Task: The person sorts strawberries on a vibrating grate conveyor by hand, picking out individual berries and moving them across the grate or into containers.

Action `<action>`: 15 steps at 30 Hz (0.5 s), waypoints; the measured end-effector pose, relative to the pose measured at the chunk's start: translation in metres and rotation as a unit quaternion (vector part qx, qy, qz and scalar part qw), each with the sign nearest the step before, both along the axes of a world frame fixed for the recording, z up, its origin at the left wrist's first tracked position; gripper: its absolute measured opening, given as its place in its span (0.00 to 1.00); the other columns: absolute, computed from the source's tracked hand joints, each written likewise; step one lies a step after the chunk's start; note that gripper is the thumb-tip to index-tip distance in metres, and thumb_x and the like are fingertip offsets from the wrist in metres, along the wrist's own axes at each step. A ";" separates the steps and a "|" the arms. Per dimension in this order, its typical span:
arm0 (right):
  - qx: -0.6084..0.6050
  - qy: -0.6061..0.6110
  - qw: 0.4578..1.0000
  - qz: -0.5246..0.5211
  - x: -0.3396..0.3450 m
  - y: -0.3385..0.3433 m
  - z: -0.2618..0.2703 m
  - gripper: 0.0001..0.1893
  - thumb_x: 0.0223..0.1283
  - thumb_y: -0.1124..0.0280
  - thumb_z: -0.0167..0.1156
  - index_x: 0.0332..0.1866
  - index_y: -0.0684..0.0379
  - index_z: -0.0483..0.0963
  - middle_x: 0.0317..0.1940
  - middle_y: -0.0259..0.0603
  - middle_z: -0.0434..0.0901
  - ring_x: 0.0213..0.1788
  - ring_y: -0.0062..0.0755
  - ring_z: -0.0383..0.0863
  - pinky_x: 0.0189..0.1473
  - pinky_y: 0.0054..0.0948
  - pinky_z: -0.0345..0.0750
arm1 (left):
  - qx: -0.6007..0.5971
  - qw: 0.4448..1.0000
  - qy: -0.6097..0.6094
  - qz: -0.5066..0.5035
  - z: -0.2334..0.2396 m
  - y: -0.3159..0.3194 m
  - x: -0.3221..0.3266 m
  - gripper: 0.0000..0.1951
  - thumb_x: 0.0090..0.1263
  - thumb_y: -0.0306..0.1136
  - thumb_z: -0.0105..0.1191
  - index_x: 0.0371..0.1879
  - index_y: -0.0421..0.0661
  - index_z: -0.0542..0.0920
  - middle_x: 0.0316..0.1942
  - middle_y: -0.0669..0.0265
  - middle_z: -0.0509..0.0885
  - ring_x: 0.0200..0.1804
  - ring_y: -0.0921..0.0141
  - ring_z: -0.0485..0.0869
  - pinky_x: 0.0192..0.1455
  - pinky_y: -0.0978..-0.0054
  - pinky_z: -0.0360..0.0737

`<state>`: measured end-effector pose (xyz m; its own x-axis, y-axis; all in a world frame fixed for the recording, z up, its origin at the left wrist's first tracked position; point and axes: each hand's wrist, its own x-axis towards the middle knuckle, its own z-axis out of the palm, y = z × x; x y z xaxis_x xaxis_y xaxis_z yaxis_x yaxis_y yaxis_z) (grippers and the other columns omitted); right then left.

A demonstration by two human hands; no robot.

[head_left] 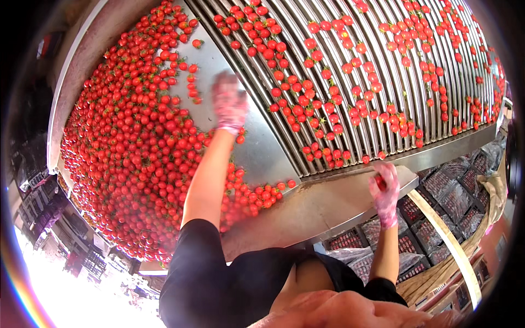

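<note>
My left hand [229, 100], in a pink patterned glove and blurred by motion, is over the bare part of a sheet-metal tray [256, 151]; whether it holds anything is unclear. To its left lies a large heap of small red tomatoes [135, 135], many with green calyxes. Beside the tray, metal rollers [295, 37] carry scattered tomatoes [303, 100]. My right hand [385, 188], gloved alike, is closed around a red tomato [380, 183] near the rollers' front edge, above the metal side wall; more tomatoes may be hidden in the palm.
A metal side rail [451, 146] borders the rollers. Below it at the right stand dark crates [443, 184] of packed tomatoes, some under clear plastic, with a pale curved strip [447, 242] crossing in front. The high tray wall [78, 61] curves round the heap.
</note>
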<state>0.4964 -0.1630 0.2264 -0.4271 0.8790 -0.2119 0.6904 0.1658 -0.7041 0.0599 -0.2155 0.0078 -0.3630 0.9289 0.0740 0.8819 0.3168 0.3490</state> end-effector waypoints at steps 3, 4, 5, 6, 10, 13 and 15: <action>0.078 -0.119 0.990 -0.018 0.033 -0.038 0.001 0.19 0.48 0.84 0.65 0.47 0.55 0.77 0.45 0.42 0.77 0.32 0.35 0.80 0.31 0.28 0.78 | -0.066 0.945 0.007 -0.321 0.051 0.083 0.060 0.35 0.67 0.49 0.58 0.73 0.59 0.63 0.75 0.66 0.60 0.75 0.60 0.60 0.77 0.54 0.57; 0.125 -0.123 0.985 0.002 0.033 -0.040 -0.003 0.19 0.48 0.84 0.65 0.46 0.55 0.77 0.45 0.42 0.77 0.32 0.35 0.80 0.31 0.28 0.78 | -0.016 0.941 0.004 -0.338 0.029 0.099 0.050 0.34 0.68 0.51 0.56 0.73 0.59 0.63 0.76 0.67 0.60 0.76 0.60 0.59 0.77 0.55 0.57; 0.168 -0.130 0.977 0.020 0.034 -0.043 -0.006 0.18 0.47 0.84 0.65 0.45 0.54 0.77 0.44 0.42 0.77 0.33 0.35 0.81 0.31 0.29 0.78 | 0.032 0.934 -0.005 -0.357 0.001 0.117 0.040 0.34 0.68 0.53 0.54 0.73 0.59 0.63 0.76 0.68 0.60 0.76 0.60 0.59 0.77 0.56 0.56; 0.108 -0.131 0.984 -0.044 0.040 -0.049 -0.007 0.18 0.47 0.84 0.66 0.44 0.54 0.77 0.44 0.43 0.77 0.34 0.39 0.81 0.31 0.31 0.79 | -0.013 0.935 0.047 -0.351 0.010 0.140 0.037 0.34 0.70 0.56 0.51 0.73 0.57 0.62 0.76 0.67 0.59 0.76 0.60 0.58 0.77 0.54 0.56; 0.175 -0.112 0.977 -0.043 0.035 -0.045 -0.009 0.16 0.47 0.85 0.65 0.43 0.57 0.77 0.43 0.44 0.77 0.37 0.41 0.80 0.34 0.32 0.79 | -0.051 0.997 0.047 0.033 -0.002 0.190 -0.016 0.39 0.72 0.62 0.43 0.76 0.52 0.55 0.79 0.56 0.51 0.79 0.55 0.49 0.78 0.51 0.49; 0.174 -0.104 0.978 -0.058 0.036 -0.048 -0.006 0.15 0.49 0.85 0.65 0.42 0.57 0.77 0.43 0.43 0.77 0.37 0.40 0.81 0.35 0.31 0.79 | -0.004 0.985 -0.039 0.168 -0.010 0.183 -0.004 0.41 0.72 0.64 0.40 0.77 0.51 0.53 0.79 0.48 0.45 0.79 0.48 0.42 0.79 0.51 0.42; 0.168 -0.108 0.979 -0.050 0.034 -0.045 -0.005 0.16 0.48 0.85 0.65 0.43 0.57 0.77 0.42 0.44 0.77 0.39 0.43 0.81 0.36 0.33 0.79 | -0.006 0.998 0.015 0.053 -0.013 0.164 0.037 0.41 0.73 0.65 0.37 0.78 0.53 0.50 0.79 0.53 0.46 0.80 0.52 0.43 0.79 0.48 0.39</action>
